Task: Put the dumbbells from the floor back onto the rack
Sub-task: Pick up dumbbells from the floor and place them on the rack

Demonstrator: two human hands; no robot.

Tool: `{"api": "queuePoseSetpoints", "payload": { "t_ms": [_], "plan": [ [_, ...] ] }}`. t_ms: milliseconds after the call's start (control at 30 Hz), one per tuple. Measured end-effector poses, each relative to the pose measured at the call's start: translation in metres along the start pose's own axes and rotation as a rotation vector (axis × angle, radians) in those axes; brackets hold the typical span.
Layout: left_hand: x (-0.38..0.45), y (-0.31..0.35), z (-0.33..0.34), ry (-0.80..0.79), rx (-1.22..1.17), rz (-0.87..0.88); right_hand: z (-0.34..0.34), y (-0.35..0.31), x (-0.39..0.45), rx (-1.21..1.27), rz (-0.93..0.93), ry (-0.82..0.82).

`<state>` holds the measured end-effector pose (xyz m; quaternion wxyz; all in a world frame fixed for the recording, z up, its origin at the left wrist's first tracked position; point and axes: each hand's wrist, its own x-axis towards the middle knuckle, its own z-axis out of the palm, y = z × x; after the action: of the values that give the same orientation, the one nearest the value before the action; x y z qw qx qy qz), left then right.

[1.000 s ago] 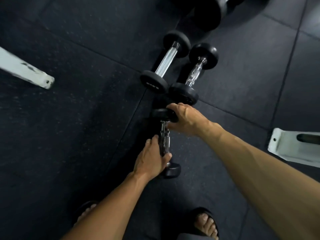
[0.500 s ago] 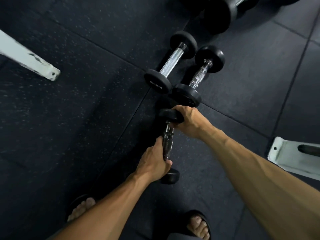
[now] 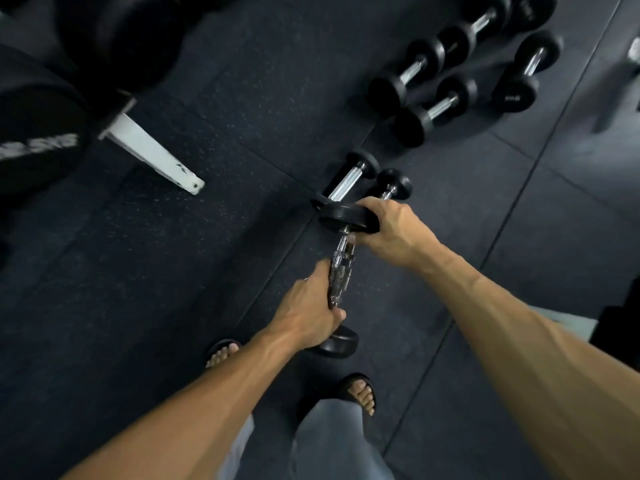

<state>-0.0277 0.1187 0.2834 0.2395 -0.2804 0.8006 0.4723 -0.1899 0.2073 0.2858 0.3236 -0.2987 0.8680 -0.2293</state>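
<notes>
Chrome shows between our two hands: we carry one dumbbell (image 3: 341, 271) above the floor (image 3: 138, 306), near the middle of the rubber mats. Our left hand (image 3: 311, 310) has its fingers wrapped round the knurled handle close to the near head, and our right hand (image 3: 388, 230) has fingers curled over the rim of the far head. We judge this is the carry to the rack (image 3: 152, 154), whose white foot lies toward the left edge of the floor. To do it well we should keep the bar level, hold the weight close, and turn with our feet. Other dumbbells (image 3: 353, 178) lie just beyond our right hand, so we step round them.
</notes>
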Motion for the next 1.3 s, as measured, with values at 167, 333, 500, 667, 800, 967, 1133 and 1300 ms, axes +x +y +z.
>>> {"api": "queuePoseSetpoints", "payload": {
  "t_ms": [167,333,500,667,800,967,1133,1300],
  "plan": [
    [-0.066,0.054,-0.073,0.067,-0.004,0.023,-0.074,-0.092,-0.025,-0.033,-0.080,0.021],
    [-0.123,0.098,-0.149,0.164,-0.066,0.034,-0.137,-0.188,-0.032,-0.090,-0.190,0.025],
    [-0.166,0.124,-0.235,0.266,-0.121,0.045,-0.187,-0.298,-0.023,-0.198,-0.296,0.028],
    [-0.194,0.130,-0.333,0.375,-0.099,0.054,-0.216,-0.410,0.003,-0.263,-0.374,0.042],
    [-0.217,0.120,-0.413,0.453,-0.097,0.080,-0.224,-0.498,0.024,-0.262,-0.432,0.050],
    [-0.244,0.101,-0.498,0.549,-0.087,0.046,-0.222,-0.597,0.051,-0.298,-0.517,0.044],
    [-0.254,0.075,-0.566,0.621,-0.225,0.032,-0.210,-0.683,0.091,-0.333,-0.627,-0.005],
    [-0.250,0.042,-0.629,0.724,-0.320,-0.029,-0.188,-0.759,0.142,-0.327,-0.768,-0.111]
  ]
}}
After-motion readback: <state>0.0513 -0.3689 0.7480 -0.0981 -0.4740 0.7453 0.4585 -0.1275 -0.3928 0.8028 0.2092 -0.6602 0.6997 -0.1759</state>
